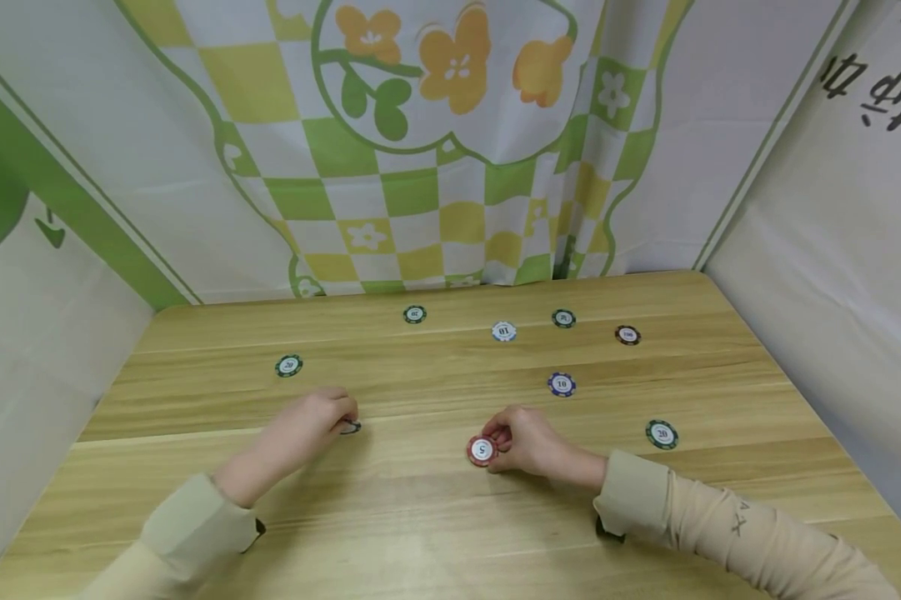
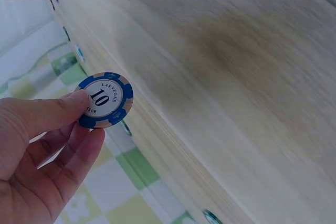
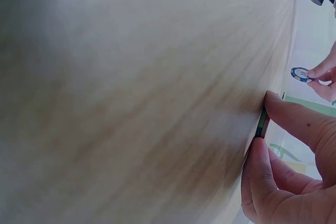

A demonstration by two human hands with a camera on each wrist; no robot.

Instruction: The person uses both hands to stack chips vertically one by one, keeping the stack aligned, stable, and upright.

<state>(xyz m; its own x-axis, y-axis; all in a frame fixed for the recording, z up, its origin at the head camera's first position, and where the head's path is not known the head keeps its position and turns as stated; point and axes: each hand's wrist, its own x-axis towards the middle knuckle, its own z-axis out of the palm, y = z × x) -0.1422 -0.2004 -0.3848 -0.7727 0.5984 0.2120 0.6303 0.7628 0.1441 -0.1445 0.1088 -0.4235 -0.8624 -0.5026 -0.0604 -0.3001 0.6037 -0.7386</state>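
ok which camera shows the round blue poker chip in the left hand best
The left wrist view: the round blue-and-tan poker chip shows large, its 10 readable. The head view shows only a sliver beside the left hand; the right wrist view, a small, slanted disc.

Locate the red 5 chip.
In the head view, the red chip is pinched in the right hand, just right of centre, below-left of the purple chip.

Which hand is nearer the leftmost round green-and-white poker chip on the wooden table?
Left: the left hand is close to that chip, on its near right side; the right hand is much farther right.
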